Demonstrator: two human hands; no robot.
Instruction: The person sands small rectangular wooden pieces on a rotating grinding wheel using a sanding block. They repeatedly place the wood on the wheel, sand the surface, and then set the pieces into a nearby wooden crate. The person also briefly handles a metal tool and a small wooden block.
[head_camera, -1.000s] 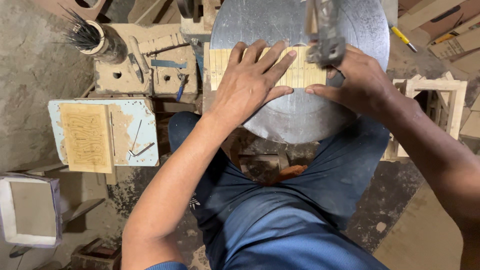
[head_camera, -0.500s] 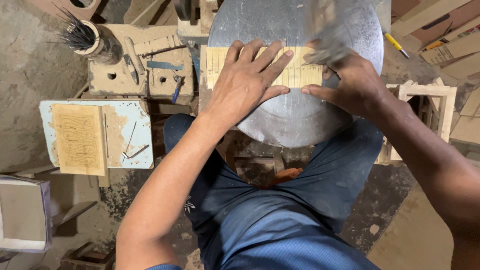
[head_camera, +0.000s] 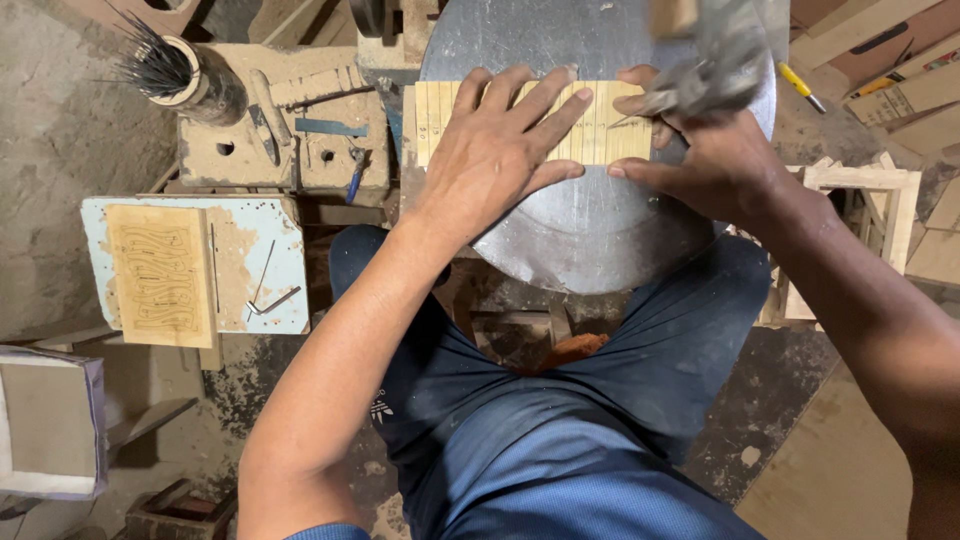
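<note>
Left hand (head_camera: 497, 160) flat, fingers spread, on slat panel (head_camera: 600, 135); right hand (head_camera: 715, 160) gripping blurred tool (head_camera: 715, 60) atop disc (head_camera: 590, 230).

A pale wooden panel (head_camera: 600, 135), long, rectangular and scored with fine parallel lines, lies flat across the far half of the round grey metal table (head_camera: 590, 235), its left end overhanging the rim.

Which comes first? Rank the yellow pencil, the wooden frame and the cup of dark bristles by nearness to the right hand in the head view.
From the right hand:
1. Yellow pencil, just up and right of it.
2. Wooden frame, farther right, on the floor side.
3. Cup of dark bristles, far across, at upper left.
</note>
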